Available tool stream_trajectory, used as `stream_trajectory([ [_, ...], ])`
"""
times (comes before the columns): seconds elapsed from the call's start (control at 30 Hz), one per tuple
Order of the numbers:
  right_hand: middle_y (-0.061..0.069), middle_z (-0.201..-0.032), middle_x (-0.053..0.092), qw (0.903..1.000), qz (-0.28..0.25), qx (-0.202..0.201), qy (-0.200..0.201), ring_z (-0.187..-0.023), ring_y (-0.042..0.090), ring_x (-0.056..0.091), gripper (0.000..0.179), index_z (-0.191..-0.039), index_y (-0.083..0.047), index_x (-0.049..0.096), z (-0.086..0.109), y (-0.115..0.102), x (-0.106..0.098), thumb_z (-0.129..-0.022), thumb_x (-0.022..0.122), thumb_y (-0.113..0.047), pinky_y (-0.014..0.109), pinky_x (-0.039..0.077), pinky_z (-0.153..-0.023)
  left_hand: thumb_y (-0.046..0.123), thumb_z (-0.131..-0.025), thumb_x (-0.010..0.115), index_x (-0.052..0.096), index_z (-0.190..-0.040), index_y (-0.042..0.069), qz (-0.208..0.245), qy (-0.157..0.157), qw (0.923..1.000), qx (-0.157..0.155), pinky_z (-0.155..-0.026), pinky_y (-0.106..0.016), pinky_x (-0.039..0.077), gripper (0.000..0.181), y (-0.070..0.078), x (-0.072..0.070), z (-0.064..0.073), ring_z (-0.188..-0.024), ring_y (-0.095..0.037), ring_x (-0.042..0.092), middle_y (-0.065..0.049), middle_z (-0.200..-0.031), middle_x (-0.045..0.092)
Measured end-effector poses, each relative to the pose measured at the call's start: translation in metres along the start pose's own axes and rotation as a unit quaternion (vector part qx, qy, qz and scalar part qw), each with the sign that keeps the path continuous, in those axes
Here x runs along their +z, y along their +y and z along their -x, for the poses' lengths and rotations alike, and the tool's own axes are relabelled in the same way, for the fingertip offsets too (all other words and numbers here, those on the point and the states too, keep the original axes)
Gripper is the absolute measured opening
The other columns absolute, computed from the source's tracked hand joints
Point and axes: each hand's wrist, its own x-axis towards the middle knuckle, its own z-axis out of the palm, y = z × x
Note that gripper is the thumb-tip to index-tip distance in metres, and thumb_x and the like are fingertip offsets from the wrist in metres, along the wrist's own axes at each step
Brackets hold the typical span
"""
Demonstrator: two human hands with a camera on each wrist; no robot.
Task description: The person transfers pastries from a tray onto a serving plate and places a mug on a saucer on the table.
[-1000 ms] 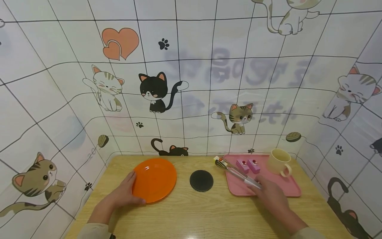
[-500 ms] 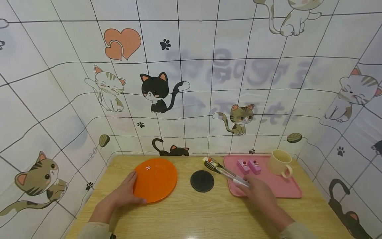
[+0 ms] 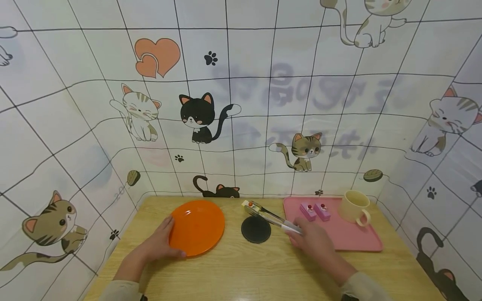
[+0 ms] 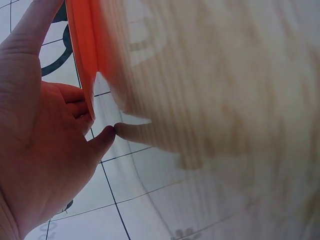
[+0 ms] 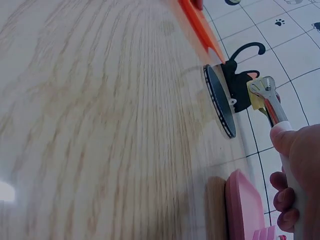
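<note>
In the head view, my right hand [image 3: 312, 236] grips metal tongs [image 3: 276, 219] by their white handle. A small yellow-and-white toy cake [image 3: 248, 205] with a reddish topping is pinched in the tong tips. It is above the far left edge of a round black coaster [image 3: 256, 229]. The right wrist view shows my thumb along the tongs [image 5: 275, 107], the other fingers curled beneath. On the left, my left hand [image 3: 156, 242] holds the left rim of an orange plate [image 3: 199, 228]. In the left wrist view, some fingers reach behind the plate rim [image 4: 82, 45].
A pink tray [image 3: 346, 240] at the right holds two pink-purple cake pieces [image 3: 315, 212] and a cream mug [image 3: 354, 207]. All stand on a wood-grain table [image 3: 244, 271]. A white cat-print cloth wall [image 3: 248, 96] encloses its back and sides.
My right hand has moved left, carrying the cake in the tongs from the tray's far left corner to above the coaster's far edge. The left hand stays at the plate.
</note>
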Motion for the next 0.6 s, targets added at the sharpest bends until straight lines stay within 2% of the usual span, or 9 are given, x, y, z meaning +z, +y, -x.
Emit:
stream_trajectory([
  [0.17,-0.010,-0.073,0.058,1.0000,-0.005,-0.004,0.005,-0.059,0.014,0.049,0.026,-0.105,-0.026,0.066,-0.005,-0.011,0.004,-0.100,0.083,-0.045,0.034,0.041,-0.052,0.052,-0.073,0.102,0.018,-0.169,-0.014,0.002,0.000,1.0000,-0.001,-0.128,-0.073,0.025,0.143,-0.001,0.001,-0.001,-0.163,-0.058,0.016,-0.037,-0.178,0.011],
  [0.37,-0.011,-0.076,0.058,1.0000,-0.001,-0.006,-0.002,-0.063,0.012,0.050,0.026,-0.105,-0.024,0.069,-0.012,-0.021,0.007,-0.099,0.084,-0.044,0.033,0.043,-0.055,0.052,-0.073,0.101,0.018,-0.169,-0.015,0.000,0.000,1.0000,0.001,-0.128,-0.072,0.025,0.144,0.001,0.001,-0.001,-0.163,-0.059,0.016,-0.038,-0.177,0.011],
  [0.6,-0.009,-0.078,0.060,0.9998,-0.006,-0.020,-0.008,-0.064,0.013,0.049,0.025,-0.104,-0.024,0.068,-0.024,-0.030,0.010,-0.099,0.084,-0.043,0.033,0.041,-0.054,0.052,-0.072,0.102,0.019,-0.168,-0.016,-0.001,0.006,1.0000,0.003,-0.128,-0.073,0.025,0.143,0.001,0.001,0.000,-0.162,-0.060,0.016,-0.039,-0.177,0.012],
])
